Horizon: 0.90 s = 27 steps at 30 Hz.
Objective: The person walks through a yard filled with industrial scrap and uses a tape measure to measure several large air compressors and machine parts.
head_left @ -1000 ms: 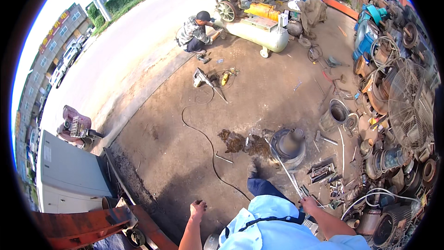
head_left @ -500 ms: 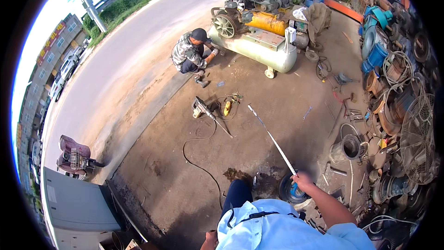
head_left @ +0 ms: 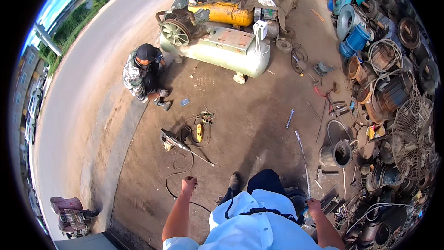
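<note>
My right hand [head_left: 314,207] is closed on the lower end of a long, thin white rod [head_left: 303,162], which points forward over the ground. Its exact kind I cannot make out. My left hand [head_left: 188,185] hangs in front of me at the left, its fingers curled, with nothing seen in them. Closest to it lies a corded demolition hammer [head_left: 175,141] with a long chisel. Beside the hammer is a yellow tool or switch box [head_left: 199,132] amid tangled cord. A combination wrench [head_left: 290,118] lies on the ground beyond the rod's tip.
A person in camouflage [head_left: 141,71] crouches by a pale green air compressor [head_left: 217,51]. More compressors, one with a yellow tank [head_left: 226,15], stand behind. Motors, coils and a fan guard [head_left: 411,134] pile up at the right. A cylindrical motor housing [head_left: 335,153] and loose tools lie nearer.
My left hand has swung forward into view. The rod has swung rightward with my right hand, which is lower. The view has shifted ahead; the crouching person's gloved hand now reaches low beside the feet.
</note>
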Each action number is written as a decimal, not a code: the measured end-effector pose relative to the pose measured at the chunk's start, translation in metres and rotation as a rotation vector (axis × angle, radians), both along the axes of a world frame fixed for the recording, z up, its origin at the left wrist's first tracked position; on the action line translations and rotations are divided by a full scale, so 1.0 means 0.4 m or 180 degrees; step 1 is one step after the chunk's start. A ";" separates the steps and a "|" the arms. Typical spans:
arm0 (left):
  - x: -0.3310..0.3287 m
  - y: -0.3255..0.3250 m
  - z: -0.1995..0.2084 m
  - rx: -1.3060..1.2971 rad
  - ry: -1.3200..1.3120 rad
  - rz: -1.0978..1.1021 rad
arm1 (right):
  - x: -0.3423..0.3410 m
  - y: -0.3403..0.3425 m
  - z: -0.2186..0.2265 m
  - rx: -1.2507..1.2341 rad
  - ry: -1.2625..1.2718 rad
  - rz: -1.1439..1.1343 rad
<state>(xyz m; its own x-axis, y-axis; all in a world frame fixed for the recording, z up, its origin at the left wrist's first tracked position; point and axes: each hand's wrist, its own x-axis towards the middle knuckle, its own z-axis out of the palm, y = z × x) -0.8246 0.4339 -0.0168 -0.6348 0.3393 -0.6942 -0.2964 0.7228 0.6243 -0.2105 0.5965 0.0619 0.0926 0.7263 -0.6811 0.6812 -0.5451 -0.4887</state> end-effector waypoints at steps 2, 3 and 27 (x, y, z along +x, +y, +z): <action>-0.101 0.250 0.098 0.0307 0.0197 -0.0240 | -0.048 0.064 -0.026 -0.0073 0.0079 -0.0712; -0.136 0.344 0.125 0.0375 0.0212 -0.0375 | -0.078 0.094 -0.041 -0.0082 0.0043 -0.0837; -0.413 1.408 0.162 0.0684 -0.0584 -0.0505 | -1.105 1.559 0.097 0.0383 0.1029 0.1184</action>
<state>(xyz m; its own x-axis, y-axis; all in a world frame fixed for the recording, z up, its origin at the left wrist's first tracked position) -0.9899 0.9970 0.0482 -0.4332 0.5752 -0.6939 -0.3123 0.6264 0.7142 -0.6526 1.2199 0.1008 -0.3891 0.7452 -0.5416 0.6221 -0.2211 -0.7511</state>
